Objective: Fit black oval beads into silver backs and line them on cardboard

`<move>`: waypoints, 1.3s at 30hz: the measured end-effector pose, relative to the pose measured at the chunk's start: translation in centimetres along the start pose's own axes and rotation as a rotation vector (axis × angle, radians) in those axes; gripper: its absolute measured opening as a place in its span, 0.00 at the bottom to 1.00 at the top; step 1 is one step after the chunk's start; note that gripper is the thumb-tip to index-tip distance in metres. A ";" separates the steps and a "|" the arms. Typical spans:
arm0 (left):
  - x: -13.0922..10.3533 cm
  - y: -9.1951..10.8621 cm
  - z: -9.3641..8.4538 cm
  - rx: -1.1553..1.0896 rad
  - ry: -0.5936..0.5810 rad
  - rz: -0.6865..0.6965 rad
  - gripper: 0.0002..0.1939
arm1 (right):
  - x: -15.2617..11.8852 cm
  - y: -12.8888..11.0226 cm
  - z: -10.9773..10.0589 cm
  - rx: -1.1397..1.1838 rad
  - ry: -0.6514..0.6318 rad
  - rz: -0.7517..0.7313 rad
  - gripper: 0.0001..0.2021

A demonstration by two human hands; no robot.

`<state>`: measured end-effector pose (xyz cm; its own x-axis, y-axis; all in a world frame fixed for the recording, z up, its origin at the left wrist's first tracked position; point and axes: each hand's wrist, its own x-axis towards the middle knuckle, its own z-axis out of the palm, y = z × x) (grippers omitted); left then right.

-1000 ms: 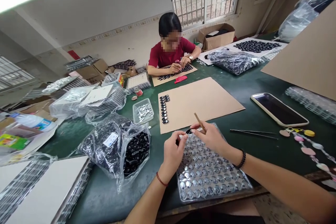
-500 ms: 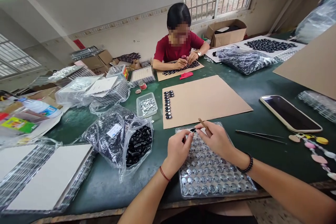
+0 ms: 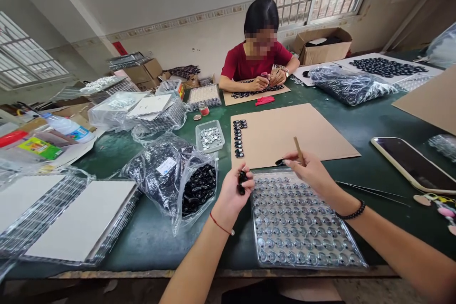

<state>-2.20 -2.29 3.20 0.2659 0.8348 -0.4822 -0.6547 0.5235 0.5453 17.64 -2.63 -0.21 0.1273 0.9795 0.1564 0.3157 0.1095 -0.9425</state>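
My left hand (image 3: 231,190) is turned palm up, its fingers curled round several small glossy black pieces (image 3: 242,183). Between the fingertips of my right hand (image 3: 309,171) is one black oval piece (image 3: 280,162), over the near edge of a brown cardboard sheet (image 3: 292,128). The same hand grips a thin wooden stick (image 3: 298,148) that points upward. Black pieces with silvery centres (image 3: 238,137) stand in a column along the sheet's left side, with a short second column begun at the top. Below my hands lies a clear plastic tray (image 3: 302,221) of round silvery parts.
An open plastic bag of black pieces (image 3: 197,187) lies left of my left hand, with a tub of silvery discs (image 3: 210,137) behind it. Tweezers (image 3: 372,193) and a phone (image 3: 415,164) lie right. Across the table a co-worker (image 3: 256,64) handles black pieces.
My hands were together over the tray and have moved apart. The left now shows black pieces in its palm; the right has carried a black piece to the cardboard's edge. The view has shifted.
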 end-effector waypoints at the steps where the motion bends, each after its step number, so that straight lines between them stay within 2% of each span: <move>1: 0.0 0.4 -0.1 -0.091 0.018 -0.035 0.04 | 0.9 -0.1 0.2 -0.009 -0.004 -0.007 0.14; 3: 0.0 0.9 -0.2 -0.176 0.035 -0.028 0.08 | 3.3 -0.4 1.2 -0.062 -0.033 -0.024 0.14; 6: -0.1 0.5 -0.3 -0.143 -0.001 -0.043 0.13 | 8.3 -0.3 4.1 -0.214 -0.064 -0.028 0.12; 10: 0.0 -0.9 -0.4 -0.019 -0.118 -0.158 0.11 | 14.3 1.3 8.7 -0.342 -0.038 -0.021 0.10; 13: 0.1 -2.1 -0.6 0.094 -0.190 -0.184 0.09 | 16.7 3.1 10.8 -0.443 -0.037 -0.041 0.09; 17: 0.1 -3.0 -0.9 0.166 -0.280 -0.169 0.14 | 17.6 4.8 11.5 -0.575 -0.024 -0.070 0.10; 20: -0.1 -3.1 -0.8 0.163 -0.312 -0.166 0.15 | 17.9 5.1 11.6 -0.657 -0.036 -0.083 0.12; 31: -0.5 -2.9 -0.5 0.243 -0.307 -0.137 0.16 | 17.8 4.6 11.5 -0.825 -0.124 -0.230 0.14; 39: -0.5 -3.3 -0.6 0.246 -0.296 -0.159 0.16 | 17.7 4.8 11.1 -0.842 -0.141 -0.256 0.14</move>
<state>-0.59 -4.49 1.23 0.5655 0.7346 -0.3748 -0.4105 0.6449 0.6447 10.94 17.15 -5.28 -0.1415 0.9600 0.2418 0.9119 0.2215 -0.3456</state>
